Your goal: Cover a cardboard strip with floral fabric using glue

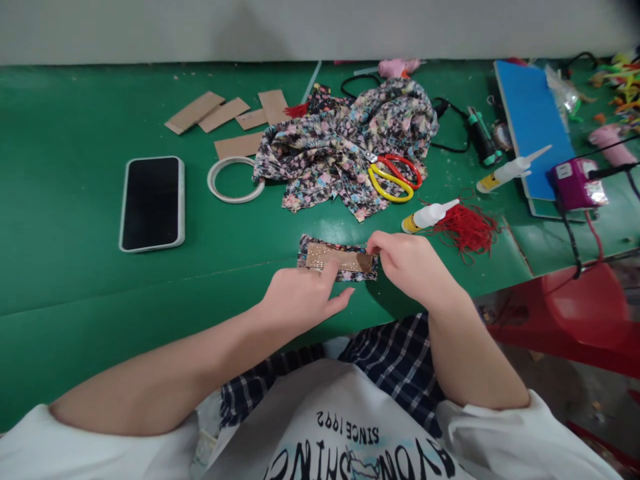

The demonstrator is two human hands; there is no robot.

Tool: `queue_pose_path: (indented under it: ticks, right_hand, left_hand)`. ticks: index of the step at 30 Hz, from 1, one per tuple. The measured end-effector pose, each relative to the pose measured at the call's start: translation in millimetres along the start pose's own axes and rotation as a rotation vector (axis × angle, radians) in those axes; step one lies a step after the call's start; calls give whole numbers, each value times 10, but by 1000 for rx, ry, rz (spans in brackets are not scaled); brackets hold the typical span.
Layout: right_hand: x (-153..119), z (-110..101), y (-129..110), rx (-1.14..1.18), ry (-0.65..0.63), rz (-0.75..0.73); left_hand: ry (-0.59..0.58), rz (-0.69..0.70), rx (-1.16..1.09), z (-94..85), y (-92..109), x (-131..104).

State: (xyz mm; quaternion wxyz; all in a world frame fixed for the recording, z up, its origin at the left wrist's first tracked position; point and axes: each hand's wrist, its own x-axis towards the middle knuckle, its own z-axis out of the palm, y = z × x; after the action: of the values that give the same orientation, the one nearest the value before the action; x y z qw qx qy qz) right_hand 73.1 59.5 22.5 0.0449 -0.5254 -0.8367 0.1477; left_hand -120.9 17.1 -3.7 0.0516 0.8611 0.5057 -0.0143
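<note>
A small cardboard rectangle (320,252) lies on a slightly larger piece of dark floral fabric (345,275), near the table's front edge. Shiny glue-like streaks cover the cardboard, and its right end looks darker. My left hand (303,297) rests over the lower edge, index finger stretched onto the cardboard and thumb held apart. At the right end, my right hand (407,263) pinches the fabric's edge between bent fingers. Just beyond that hand lies a glue bottle (425,217) with a white nozzle, beside a tangle of red string (467,230).
Crumpled floral fabric (345,133) lies behind, with red-and-yellow scissors (393,179) on it. A tape roll (213,183), cardboard strips (235,145) and a phone (153,203) are to the left. Rightward are another glue bottle (503,175), a cutter (483,137), a blue board (533,120) and a purple device (577,183).
</note>
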Motion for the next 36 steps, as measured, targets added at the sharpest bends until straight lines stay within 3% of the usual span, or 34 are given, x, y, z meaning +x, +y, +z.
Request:
queue_pose_path:
  ticks: [6, 12, 17, 23, 36]
  right_hand:
    - [-17, -44, 6, 5, -61, -37]
    - [-15, -72, 54, 115, 138, -2]
    - [10, -40, 62, 125, 23, 4]
    - [-16, -59, 30, 27, -24, -5]
    - [-10, -38, 16, 72, -4, 18]
  left_hand:
    - [-24, -7, -4, -1, -5, 7]
    - [-32, -10, -11, -1, -6, 6]
    - [-29, -14, -18, -7, -2, -5]
    - [-32, -5, -19, -15, -3, -7]
    - [-56, -17, -40, -34, -1, 1]
